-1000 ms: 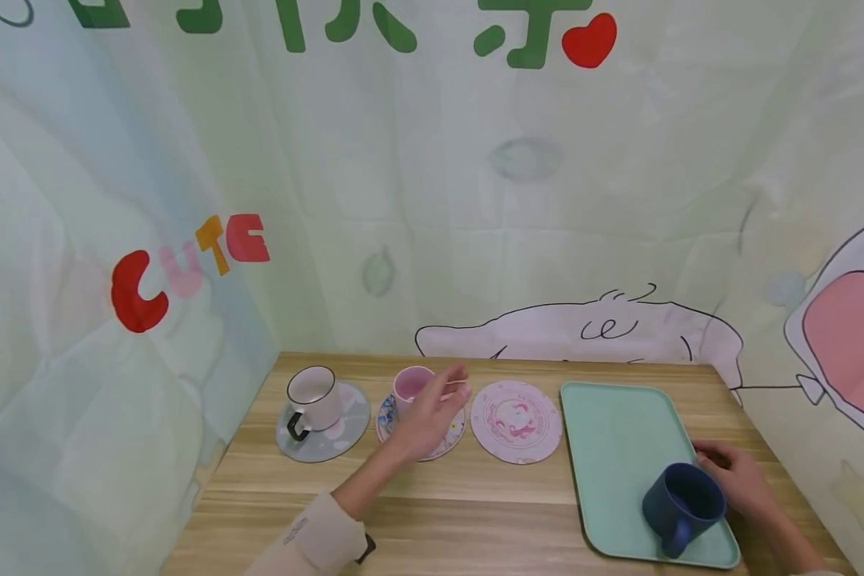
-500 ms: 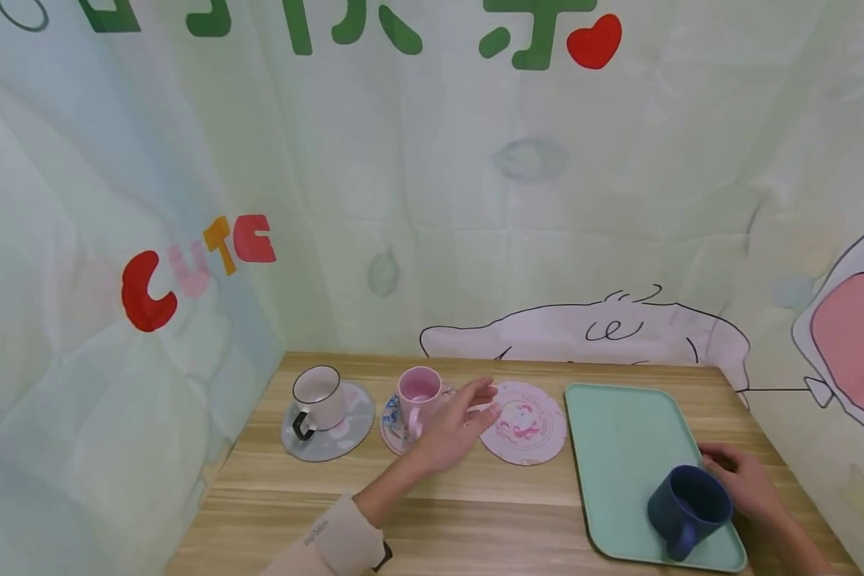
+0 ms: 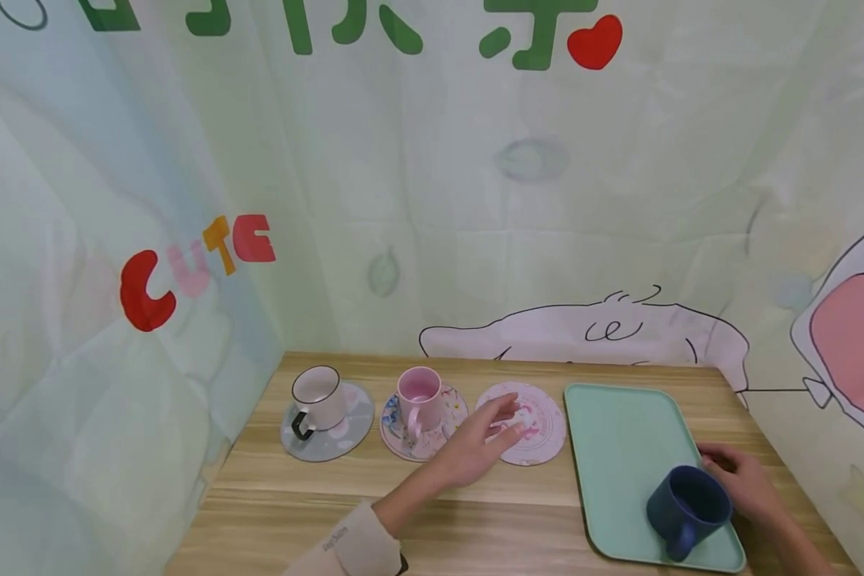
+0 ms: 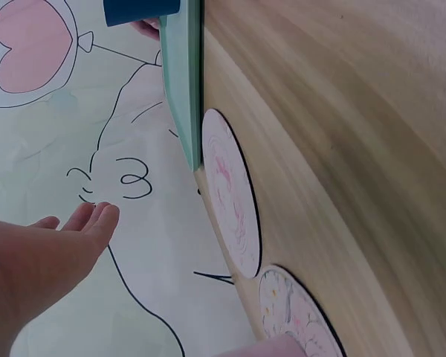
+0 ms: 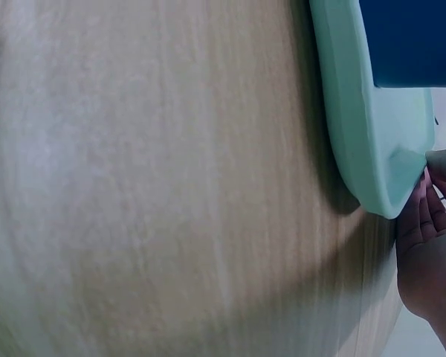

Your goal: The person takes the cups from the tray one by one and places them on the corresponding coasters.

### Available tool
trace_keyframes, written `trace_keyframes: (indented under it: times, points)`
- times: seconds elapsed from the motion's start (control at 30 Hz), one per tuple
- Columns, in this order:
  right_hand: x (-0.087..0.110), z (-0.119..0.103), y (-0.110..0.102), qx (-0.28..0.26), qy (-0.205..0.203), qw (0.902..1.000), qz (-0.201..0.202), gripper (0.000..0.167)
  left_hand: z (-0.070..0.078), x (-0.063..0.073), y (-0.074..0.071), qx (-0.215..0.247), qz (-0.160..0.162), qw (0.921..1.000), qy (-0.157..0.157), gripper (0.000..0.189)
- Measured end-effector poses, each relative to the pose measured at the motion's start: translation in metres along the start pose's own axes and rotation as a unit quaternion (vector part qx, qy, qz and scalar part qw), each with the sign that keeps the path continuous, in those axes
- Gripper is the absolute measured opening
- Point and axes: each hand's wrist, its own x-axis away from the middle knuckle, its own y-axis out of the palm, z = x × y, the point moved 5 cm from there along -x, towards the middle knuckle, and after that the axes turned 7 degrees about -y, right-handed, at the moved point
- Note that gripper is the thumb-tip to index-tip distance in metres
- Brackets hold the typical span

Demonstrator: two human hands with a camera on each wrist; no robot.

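My left hand [image 3: 475, 446] hovers with fingers extended, overlapping the lower left of a round pink coaster [image 3: 550, 424] in the head view. The left wrist view shows nothing in that hand [image 4: 44, 260]. On the right, my right hand [image 3: 743, 484] grips the right edge of a mint-green tray [image 3: 612, 448]. In the right wrist view its thumb lies over the tray rim [image 5: 360, 149], fingers on the outer side. A dark blue mug [image 3: 680, 512] stands on the tray's near right part, handle toward me.
Left of the pink coaster, a pink cup [image 3: 419, 400] stands on a floral coaster [image 3: 392, 424]. Farther left, a white mug [image 3: 322, 404] with black rim and handle stands on a grey coaster [image 3: 360, 412]. Behind the wooden table [image 3: 504, 512] hangs a printed curtain [image 3: 439, 184].
My left hand has moved right and slightly nearer, from in front of the pink cup to over the pink coaster's edge, uncovering the cup. The right hand, tray and blue mug stay put.
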Motion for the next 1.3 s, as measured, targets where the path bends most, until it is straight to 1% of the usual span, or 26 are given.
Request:
trace_keyframes:
  times: [0.1,0.3,0.47,0.63,0.73,0.83,0.97,1.1,1.3]
  points:
    - [-0.001,0.001,0.001,-0.001,0.005,1.0,-0.002,0.043,-0.001,0.002,0.006,0.01,-0.007,0.9999,-0.003,0.059]
    - [-0.001,0.0,0.0,-0.003,0.015,0.9999,-0.007,0.045,-0.006,0.002,0.018,0.01,-0.015,0.9998,-0.005,0.059]
    - [0.001,-0.001,-0.003,0.001,0.014,0.9999,-0.003,0.044,-0.008,0.001,0.034,0.017,-0.031,0.9994,0.0,0.06]
    - [0.001,-0.002,-0.001,-0.008,0.015,0.9998,-0.005,0.045,-0.008,0.0,0.049,0.026,-0.044,0.9987,0.002,0.061]
    - [0.001,-0.001,0.001,-0.007,0.011,0.9999,-0.003,0.044,-0.006,-0.002,0.057,0.031,-0.05,0.9983,0.005,0.061]
    - [0.001,0.0,0.002,-0.004,0.017,0.9999,0.001,0.043,-0.003,-0.003,0.064,0.029,-0.058,0.9979,0.005,0.062]
    - [0.002,0.001,0.003,-0.005,0.025,0.9997,-0.001,0.044,0.0,-0.004,0.076,0.026,-0.073,0.997,0.009,0.061]
    - [0.002,0.0,0.002,-0.009,0.027,0.9996,-0.002,0.045,0.002,-0.005,0.088,0.039,-0.095,0.9946,0.017,0.059]
    - [0.001,-0.001,0.001,-0.004,0.012,0.9999,0.003,0.044,0.003,-0.007,0.104,0.065,-0.13,0.9892,0.016,0.057]
